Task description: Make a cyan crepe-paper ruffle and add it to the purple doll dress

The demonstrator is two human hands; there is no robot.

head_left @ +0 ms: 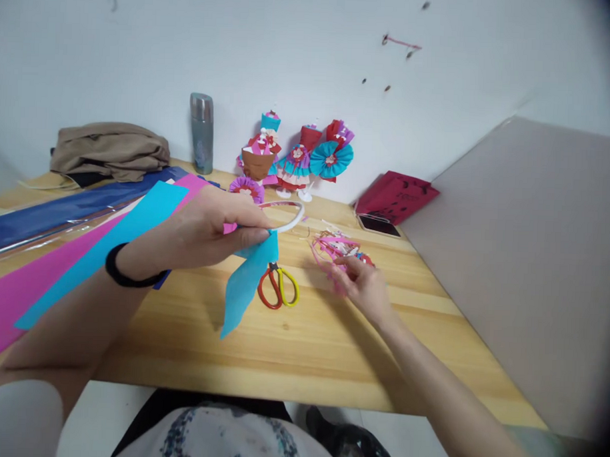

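My left hand [230, 222] pinches a blue paper piece [245, 286], which hangs down from the fingertips over the table. A white ring [298, 218] extends right from the same fingertips. Below them, scissors [279, 286] with one red and one yellow handle lie on the wood, their blades partly hidden by the blue paper. My right hand [358, 280] is at the near side of a pile of pink ribbons and scraps [337, 243], fingers bent together at a pink strand; the exact grip is blurred.
Long pink and blue paper strips [158, 207] lie at the left of the table [290, 354]. Behind stand a grey flask [201, 135], a brown cloth [110, 148] and paper-dressed figures [297, 161]. A magenta bag [396, 197] and phone [378, 225] are back right.
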